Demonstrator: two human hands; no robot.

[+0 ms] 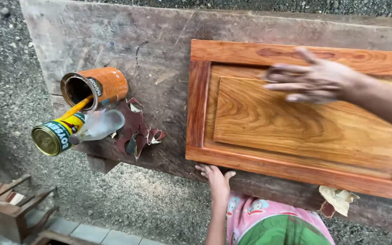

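A varnished orange-brown wooden door panel [296, 131] with a raised centre lies flat on a rough grey plank bench [159, 50]. My right hand [311, 81] reaches in from the right with fingers spread over the panel's upper part; it is blurred and holds nothing that I can see. My left hand is out of view. A small hand [217, 178] of another person in pink and green clothes rests at the bench edge, just below the panel's lower left corner.
On the bench's left end stand an open orange can [107, 84] with a yellow stick in it, a closed yellow-green can [55, 134] and a clear bottle [100, 124], beside torn reddish sandpaper scraps [134, 129]. A rag [339, 199] hangs below the panel. A wooden stool [5, 213] stands on gravel.
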